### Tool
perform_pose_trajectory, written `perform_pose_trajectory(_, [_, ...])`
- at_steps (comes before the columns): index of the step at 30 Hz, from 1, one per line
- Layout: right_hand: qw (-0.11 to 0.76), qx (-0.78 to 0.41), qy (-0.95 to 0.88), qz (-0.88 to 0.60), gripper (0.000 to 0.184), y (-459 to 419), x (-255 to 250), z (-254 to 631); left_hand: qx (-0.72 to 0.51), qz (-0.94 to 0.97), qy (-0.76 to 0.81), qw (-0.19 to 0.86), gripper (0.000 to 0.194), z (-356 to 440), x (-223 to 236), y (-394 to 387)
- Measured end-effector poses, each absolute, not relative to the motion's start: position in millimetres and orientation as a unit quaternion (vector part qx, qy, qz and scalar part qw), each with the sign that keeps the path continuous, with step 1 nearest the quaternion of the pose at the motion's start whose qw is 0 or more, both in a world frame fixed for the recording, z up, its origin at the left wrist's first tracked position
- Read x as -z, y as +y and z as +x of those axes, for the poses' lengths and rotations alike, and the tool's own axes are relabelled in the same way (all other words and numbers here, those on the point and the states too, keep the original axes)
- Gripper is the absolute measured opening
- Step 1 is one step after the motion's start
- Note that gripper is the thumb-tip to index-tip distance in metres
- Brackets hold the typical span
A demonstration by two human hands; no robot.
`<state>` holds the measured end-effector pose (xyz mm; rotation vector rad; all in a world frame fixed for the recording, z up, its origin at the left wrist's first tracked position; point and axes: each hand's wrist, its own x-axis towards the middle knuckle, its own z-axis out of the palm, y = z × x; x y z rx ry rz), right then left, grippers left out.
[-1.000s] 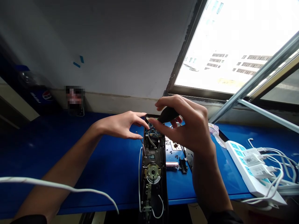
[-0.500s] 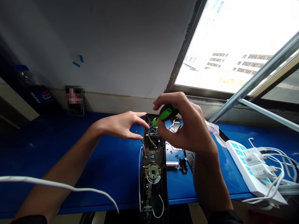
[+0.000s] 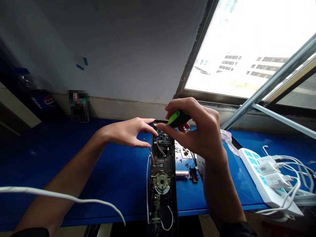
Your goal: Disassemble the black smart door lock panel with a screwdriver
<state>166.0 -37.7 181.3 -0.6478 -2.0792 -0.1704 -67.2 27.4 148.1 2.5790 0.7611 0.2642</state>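
Just the head view to go on here: the right hand (image 3: 201,135) has its fingers curled snugly around a green-and-black screwdriver (image 3: 178,118), with the shaft slanting down-left to the circuit board (image 3: 164,138). The board sits in an open black housing (image 3: 175,197) that runs between both sets of fingers and on toward the wearer. The left hand (image 3: 132,132) is pretty loose, thumb and index spread well apart, gripping nothing I can make out; its index tip is right by the shaft's low end, but can't tell if it's touching. My two cents: that shaft looks tilted, so I'd stand it straighter, go easy on the pressure, steady the tip with the left index, and mind the pale wire (image 3: 160,151) just below the fingers. Headcount: one screwdriver, one board, one housing. Below the right fingers on the counter (image 3: 118,187) there's one pinkish cylinder (image 3: 182,174) and one black bracket (image 3: 194,174), plus small dark bits, probably screws (image 3: 187,165), too tiny to count. Well right of the fingers, one power strip (image 3: 256,177) with what looks like three chargers (image 3: 268,169). Far left, one Pepsi bottle (image 3: 40,98).
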Motion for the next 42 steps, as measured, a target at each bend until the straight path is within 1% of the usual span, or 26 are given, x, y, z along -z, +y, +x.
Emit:
perform_pose_trajectory(2, [0.462, 0.068, -0.846, -0.258, 0.032, -37.9, -181.9, 165.9, -0.095, 0.931, 0.273, 0.224, 0.045, -67.2, -148.8, 27.3])
perform_pose_trajectory(4, [0.457, 0.050, -0.852, -0.252, 0.041, -39.3, -183.0, 165.5, -0.094, 0.929, 0.276, 0.228, 0.045, -67.4, -149.0, 27.4])
perform_pose_trajectory(6, [0.452, 0.039, -0.851, -0.263, 0.045, -40.8, -183.4, 165.0, -0.094, 0.928, 0.278, 0.230, 0.044, -67.7, -148.6, 27.6])
perform_pose_trajectory(11, [0.467, 0.061, -0.834, -0.286, 0.033, -38.4, -180.7, 164.8, -0.093, 0.928, 0.276, 0.232, 0.043, -68.0, -147.3, 28.2])
perform_pose_trajectory(16, [0.462, 0.044, -0.850, -0.249, 0.049, -37.2, -181.7, 165.0, -0.085, 0.927, 0.291, 0.223, 0.042, -67.7, -148.3, 27.6])
perform_pose_trajectory(21, [0.462, 0.050, -0.841, -0.277, 0.040, -37.6, -181.7, 166.1, -0.087, 0.929, 0.281, 0.226, 0.042, -67.6, -147.7, 27.6])
perform_pose_trajectory(25, [0.449, 0.028, -0.857, -0.252, 0.052, -37.4, -181.6, 164.6, -0.076, 0.926, 0.296, 0.222, 0.041, -67.0, -148.6, 26.8])
perform_pose_trajectory(26, [0.443, 0.032, -0.860, -0.252, 0.051, -37.0, -181.4, 163.8, -0.075, 0.927, 0.296, 0.219, 0.041, -66.7, -149.2, 26.6])
perform_pose_trajectory(29, [0.434, 0.051, -0.862, -0.258, 0.038, -35.0, -179.4, 162.1, -0.078, 0.931, 0.285, 0.215, 0.042, -65.9, -151.0, 25.9])
perform_pose_trajectory(31, [0.438, 0.057, -0.861, -0.250, 0.034, -33.3, -177.9, 161.8, -0.078, 0.933, 0.281, 0.212, 0.042, -65.8, -151.7, 25.8])
perform_pose_trajectory(36, [0.485, 0.068, -0.838, -0.239, 0.043, -32.2, -178.4, 163.0, -0.084, 0.934, 0.280, 0.207, 0.042, -66.7, -150.3, 26.7])
perform_pose_trajectory(39, [0.511, 0.065, -0.821, -0.246, 0.045, -34.7, -180.4, 163.3, -0.086, 0.934, 0.280, 0.204, 0.042, -67.1, -149.0, 27.4])
perform_pose_trajectory(42, [0.511, 0.061, -0.818, -0.256, 0.045, -36.7, -181.2, 162.4, -0.086, 0.935, 0.279, 0.202, 0.043, -67.1, -149.1, 27.2])
